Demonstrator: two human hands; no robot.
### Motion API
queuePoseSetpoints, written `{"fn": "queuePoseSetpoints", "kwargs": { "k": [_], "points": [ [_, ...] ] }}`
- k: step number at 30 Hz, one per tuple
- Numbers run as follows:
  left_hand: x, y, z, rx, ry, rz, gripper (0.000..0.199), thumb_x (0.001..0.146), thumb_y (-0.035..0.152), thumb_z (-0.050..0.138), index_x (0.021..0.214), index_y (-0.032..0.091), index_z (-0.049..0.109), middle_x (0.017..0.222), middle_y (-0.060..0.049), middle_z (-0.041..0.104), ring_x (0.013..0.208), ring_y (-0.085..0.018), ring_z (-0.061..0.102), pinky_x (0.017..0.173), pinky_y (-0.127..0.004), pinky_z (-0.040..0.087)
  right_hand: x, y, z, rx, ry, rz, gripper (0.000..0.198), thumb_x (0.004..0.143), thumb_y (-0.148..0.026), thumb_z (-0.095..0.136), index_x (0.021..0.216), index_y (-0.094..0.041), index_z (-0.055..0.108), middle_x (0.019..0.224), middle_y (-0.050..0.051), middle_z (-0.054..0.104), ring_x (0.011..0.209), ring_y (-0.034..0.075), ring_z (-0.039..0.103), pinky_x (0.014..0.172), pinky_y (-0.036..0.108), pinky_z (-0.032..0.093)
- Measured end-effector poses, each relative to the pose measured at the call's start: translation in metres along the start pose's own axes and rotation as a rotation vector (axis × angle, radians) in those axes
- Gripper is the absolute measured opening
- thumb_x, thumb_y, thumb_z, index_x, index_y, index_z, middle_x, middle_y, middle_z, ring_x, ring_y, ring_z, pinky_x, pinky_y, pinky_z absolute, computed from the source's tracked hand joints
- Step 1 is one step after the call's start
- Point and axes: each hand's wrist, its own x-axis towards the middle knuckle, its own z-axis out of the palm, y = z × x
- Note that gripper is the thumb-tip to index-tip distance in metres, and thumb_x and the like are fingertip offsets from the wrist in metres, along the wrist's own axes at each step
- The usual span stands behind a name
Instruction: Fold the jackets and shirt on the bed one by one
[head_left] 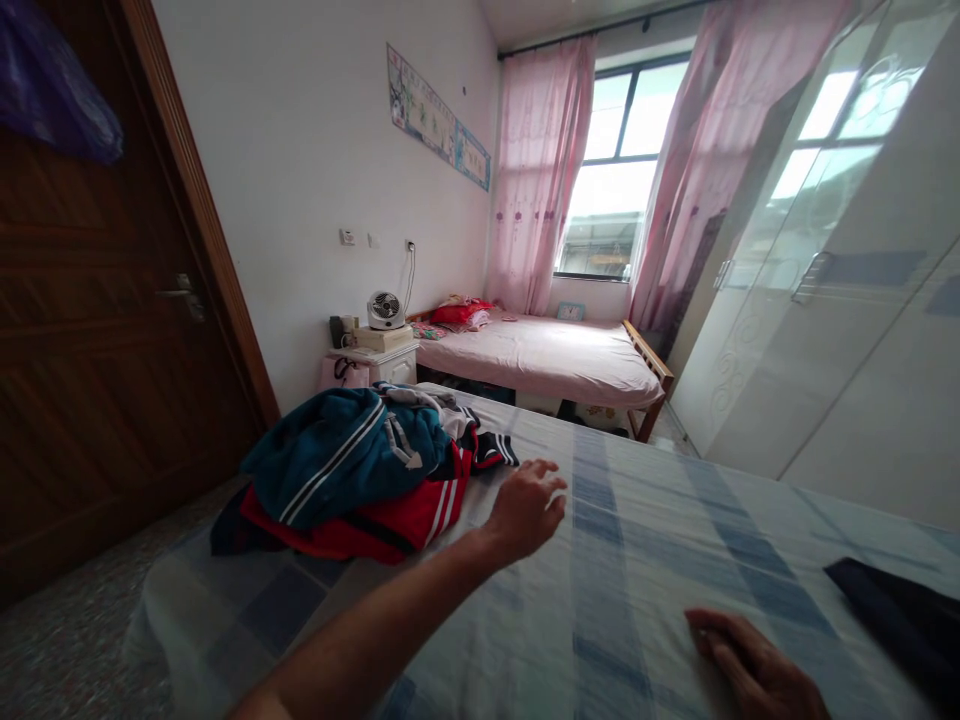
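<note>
My left hand hovers over the bed with loosely bent fingers apart and nothing in them. Just left of it lies a heap of clothes: a teal jacket with white stripes on top, a red garment with white stripes beneath, and a dark striped cuff sticking out toward the hand. Low in the view, my right hand is over the sheet, its fingers loosely curved with a gap at the thumb; no item shows in it. A dark navy folded cloth lies to its right, apart from the hand.
A blue-and-white checked sheet covers the near bed. Beyond stand a second bed with a pink sheet and a white nightstand with a small fan. White wardrobes line the right; a wooden door is left.
</note>
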Motion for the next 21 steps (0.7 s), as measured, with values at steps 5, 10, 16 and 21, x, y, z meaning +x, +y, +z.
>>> {"fn": "queuePoseSetpoints", "kwargs": {
  "k": [5, 10, 16, 21],
  "points": [
    [-0.026, -0.046, -0.108, 0.214, 0.204, -0.091, 0.031, 0.090, 0.024, 0.039, 0.112, 0.018, 0.061, 0.122, -0.011, 0.058, 0.114, -0.025, 0.049, 0.101, -0.042, 0.036, -0.001, -0.002, 0.002, 0.023, 0.004, -0.039, 0.037, 0.071, -0.051, 0.047, 0.081, -0.026, 0.073, 0.092, 0.002, 0.074, 0.086, 0.024, 0.069, 0.075, 0.031, 0.054],
    [-0.067, -0.114, -0.167, 0.532, 0.334, -0.422, 0.032, 0.080, 0.036, 0.053, 0.099, 0.011, 0.062, 0.097, -0.018, 0.061, 0.097, -0.036, 0.053, 0.082, -0.048, 0.044, 0.000, 0.001, 0.007, 0.045, -0.007, -0.053, 0.035, 0.072, -0.049, 0.048, 0.082, -0.025, 0.072, 0.094, 0.004, 0.073, 0.087, 0.025, 0.068, 0.078, 0.034, 0.053],
    [-0.076, -0.110, -0.170, 0.401, 0.433, -0.391, 0.021, 0.086, 0.035, 0.044, 0.084, 0.019, 0.058, 0.081, -0.006, 0.060, 0.080, -0.022, 0.057, 0.076, -0.033, 0.046, 0.000, 0.003, 0.009, 0.027, 0.011, -0.117, 0.034, 0.076, -0.046, 0.046, 0.083, -0.025, 0.071, 0.096, 0.004, 0.072, 0.089, 0.024, 0.067, 0.080, 0.034, 0.052],
    [-0.091, -0.062, -0.156, 0.230, 0.612, -0.265, 0.020, 0.090, 0.035, 0.044, 0.083, 0.019, 0.054, 0.072, 0.000, 0.052, 0.068, -0.015, 0.053, 0.068, -0.026, 0.045, -0.001, 0.000, 0.008, 0.011, 0.012, -0.131, 0.034, 0.077, -0.047, 0.046, 0.083, -0.025, 0.071, 0.094, 0.004, 0.073, 0.086, 0.024, 0.068, 0.076, 0.033, 0.053]
  ]
}}
